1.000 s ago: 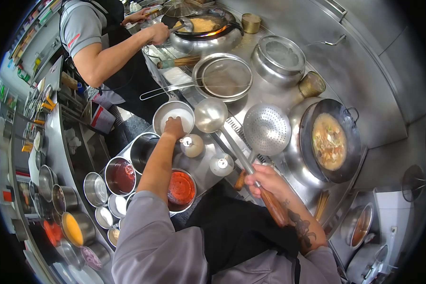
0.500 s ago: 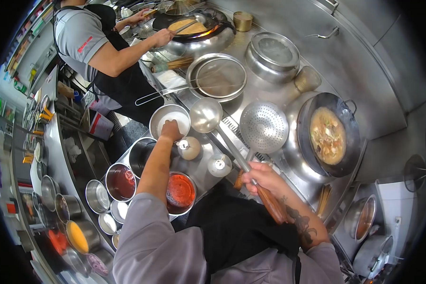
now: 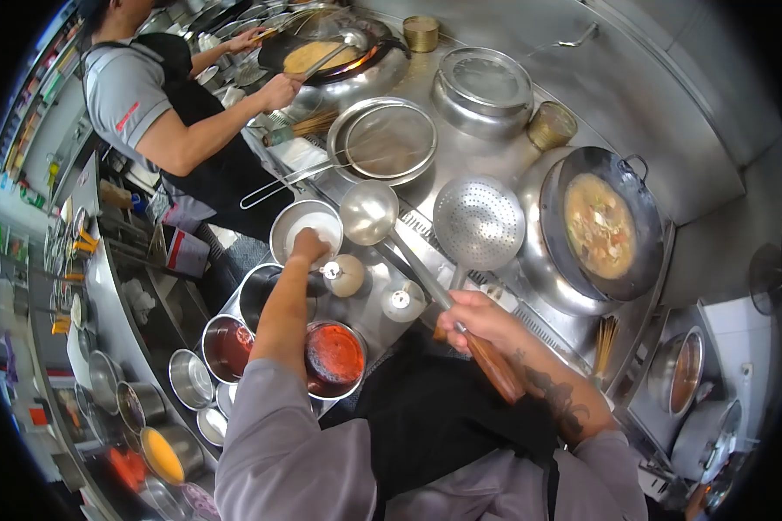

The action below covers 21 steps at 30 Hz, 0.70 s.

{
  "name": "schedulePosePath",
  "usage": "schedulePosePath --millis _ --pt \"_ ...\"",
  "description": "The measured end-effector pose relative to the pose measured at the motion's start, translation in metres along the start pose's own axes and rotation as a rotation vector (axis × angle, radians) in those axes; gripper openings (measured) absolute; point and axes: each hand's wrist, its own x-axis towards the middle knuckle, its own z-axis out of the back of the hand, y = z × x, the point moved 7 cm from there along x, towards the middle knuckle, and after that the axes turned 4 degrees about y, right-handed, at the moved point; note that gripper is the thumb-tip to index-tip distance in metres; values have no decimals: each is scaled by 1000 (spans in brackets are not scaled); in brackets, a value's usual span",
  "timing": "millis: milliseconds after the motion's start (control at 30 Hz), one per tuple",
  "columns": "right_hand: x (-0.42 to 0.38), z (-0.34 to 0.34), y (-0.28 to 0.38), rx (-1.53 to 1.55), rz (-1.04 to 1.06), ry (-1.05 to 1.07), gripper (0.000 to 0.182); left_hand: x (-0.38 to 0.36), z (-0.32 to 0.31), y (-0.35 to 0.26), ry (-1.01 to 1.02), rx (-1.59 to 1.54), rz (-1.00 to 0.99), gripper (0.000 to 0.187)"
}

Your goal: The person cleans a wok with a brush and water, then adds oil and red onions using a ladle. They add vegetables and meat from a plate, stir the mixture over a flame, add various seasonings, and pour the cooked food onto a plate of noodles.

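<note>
Head view: 1 ladle (image 3: 424, 276) slants forward-left from my right hand (image 3: 480, 319), wrapped round its handle (image 3: 497, 372) — its cup (image 3: 369, 213) beside my left hand (image 3: 308, 246), whose hidden fingertips' grip I cannot tell.

Stainless-steel wall panels (image 3: 669, 161), showing visible seams and a soft sheen, stand beyond and to the right of the right hand (image 3: 478, 319), with white tiling (image 3: 740, 319) farther right. Left of the left hand (image 3: 308, 247), a dark textured floor covering (image 3: 235, 259) adjoins a long metal counter (image 3: 113, 286); stocked wall shelves (image 3: 42, 122) are noted at far left.
</note>
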Motion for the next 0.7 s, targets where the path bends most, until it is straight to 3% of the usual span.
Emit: schedulePosePath --millis 33,67,167,267,433,533,600,633,700 --pt "-1 2 0 11 11 -9 3 8 -5 7 62 -276 75 45" --pt "-1 3 2 28 15 2 3 -16 22 -33 116 -503 192 45" --pt "-1 4 -2 45 20 24 3 -25 35 -100 204 -784 -96 37" --pt "-6 2 2 37 30 44 2 -17 23 -126 352 -635 -260 23" --pt "-12 6 -1 101 23 59 2 -31 31 -145 438 -586 -236 26" --pt "-14 5 -2 159 11 75 3 -43 49 -138 413 -834 -215 25" --pt "-16 4 -2 171 2 75 3 -29 55 -87 202 -676 -53 31" --pt "-17 4 -2 167 -1 76 3 -25 44 -64 199 -680 -50 31" --pt "-16 3 -2 165 -8 75 3 -26 26 -35 18 279 -241 46"
